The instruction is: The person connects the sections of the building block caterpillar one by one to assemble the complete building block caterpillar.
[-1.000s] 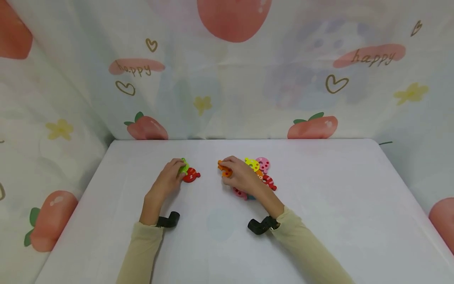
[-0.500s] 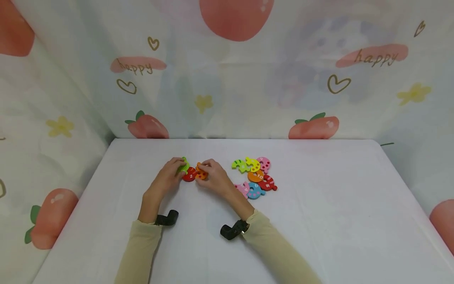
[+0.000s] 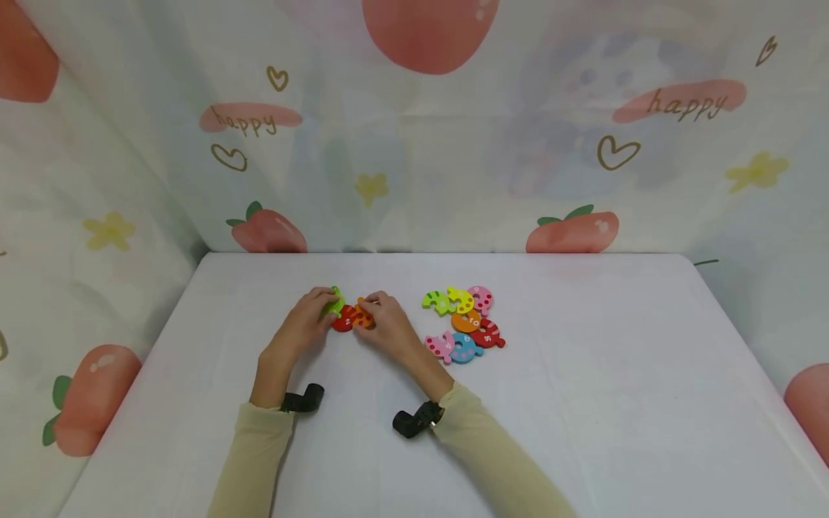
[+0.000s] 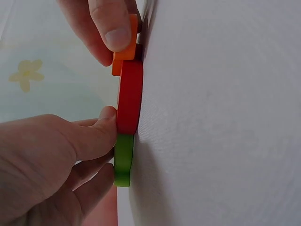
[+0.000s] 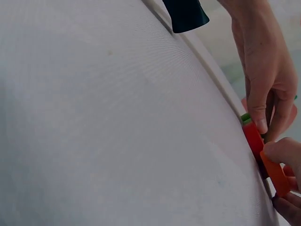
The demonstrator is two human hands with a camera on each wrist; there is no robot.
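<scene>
Carefully, a person pinches a spotted orange toy piece (image 3: pixel 364 314) between the thumb and fingers of the right hand (image 3: pixel 391 327), bringing together three bright pieces near the far edge of a white-covered table (image 3: pixel 583 403), left of its middle. The orange piece meets a striped red piece (image 3: pixel 343 321) marked 2, which touches a green piece (image 3: pixel 336 302) on its other side. The left hand (image 3: pixel 309 320) is clamped on that green piece, its thumb also at the seam with the red.

Just right of the hands, a cluster of seven more pieces lies on the table, closer to the far edge than the near one: striped green (image 3: pixel 437 302), yellow (image 3: pixel 465 301) and pink (image 3: pixel 481 293) along the far side; an orange one numbered 10 (image 3: pixel 466 321) and another striped red (image 3: pixel 487 334) mid-group; blue (image 3: pixel 465 350) and spotted pink (image 3: pixel 440 346) nearest the person. Behind hangs a backdrop (image 3: pixel 421 144) printed with fruit, hearts and the word "happy."
</scene>
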